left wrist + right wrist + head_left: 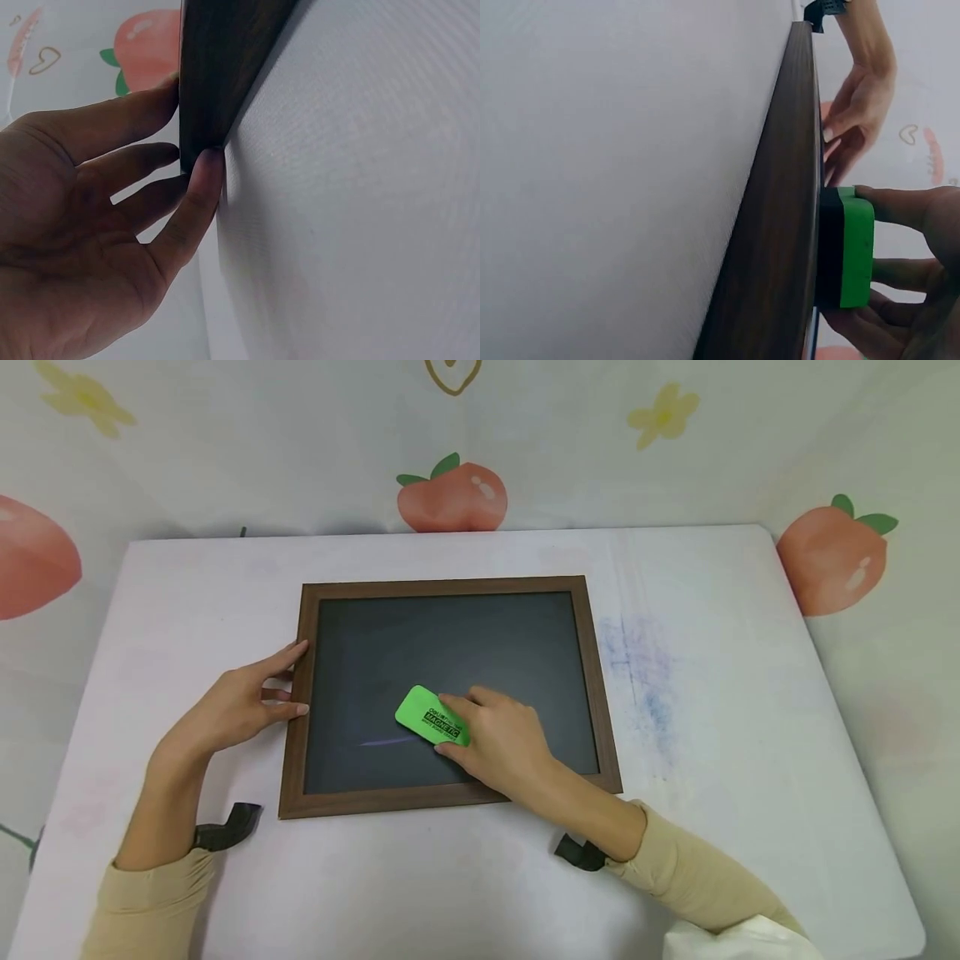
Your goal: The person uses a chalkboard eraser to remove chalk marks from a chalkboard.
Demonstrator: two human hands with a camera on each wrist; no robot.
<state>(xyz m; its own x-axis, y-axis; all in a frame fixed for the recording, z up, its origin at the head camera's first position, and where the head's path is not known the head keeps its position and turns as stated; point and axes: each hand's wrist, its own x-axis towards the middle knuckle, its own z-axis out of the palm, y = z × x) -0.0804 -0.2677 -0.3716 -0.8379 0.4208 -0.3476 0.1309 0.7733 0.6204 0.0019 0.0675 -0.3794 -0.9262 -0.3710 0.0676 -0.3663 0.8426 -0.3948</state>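
Note:
A small blackboard point(450, 652) in a brown wooden frame point(450, 585) lies on the table. On its lower left part shows a short purple line point(385, 742). My right hand point(510, 735) grips a green magnetic whiteboard eraser point(420, 710) between thumb and fingers. In the right wrist view the eraser's black underside point(829, 247) faces the board, right at its surface. At the frame's left side, my left hand point(243, 697) touches the wood with spread fingertips. The left wrist view shows these fingers point(202, 180) along the frame's outer edge.
The white table point(750, 735) has blue and purple smudges point(645, 668) right of the blackboard. Behind it hangs a pale backdrop point(562, 443) printed with peaches and flowers. Black straps point(228, 828) show at both wrists.

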